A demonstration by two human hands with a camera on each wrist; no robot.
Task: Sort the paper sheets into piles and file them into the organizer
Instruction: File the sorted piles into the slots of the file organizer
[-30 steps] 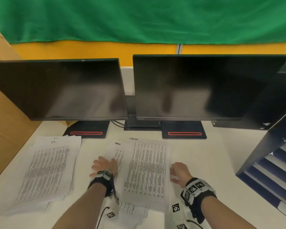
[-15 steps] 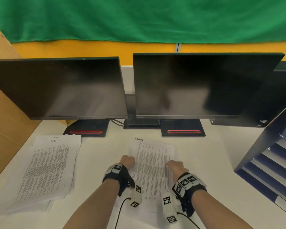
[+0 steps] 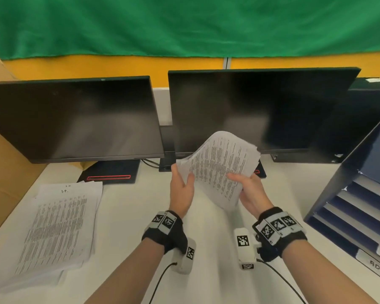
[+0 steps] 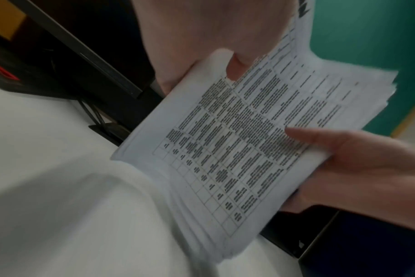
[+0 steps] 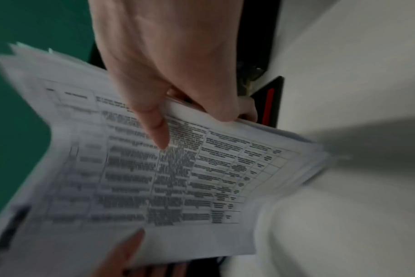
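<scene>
A stack of printed sheets (image 3: 217, 170) hangs above the white desk, tilted toward the right and fanned at its far end. My left hand (image 3: 182, 185) grips its left edge, thumb on the printed face. My right hand (image 3: 248, 189) grips the near right edge the same way. In the left wrist view, the left thumb (image 4: 236, 65) presses the stack (image 4: 237, 140), and the right hand (image 4: 355, 159) holds the opposite side. In the right wrist view, the right thumb (image 5: 156, 127) lies across the stack (image 5: 190, 178). The dark blue organizer (image 3: 338, 185) stands at the right with several slots.
A second pile of printed sheets (image 3: 59, 227) lies on the desk (image 3: 127, 216) at the left. Two dark monitors (image 3: 75, 119) stand across the back on black bases. A cardboard panel (image 3: 0, 172) leans at the far left.
The sheets lay flat on the desk under both hands, which pulled them together. Now both hands have lifted them off the desk as one stack, tilted to the right.
</scene>
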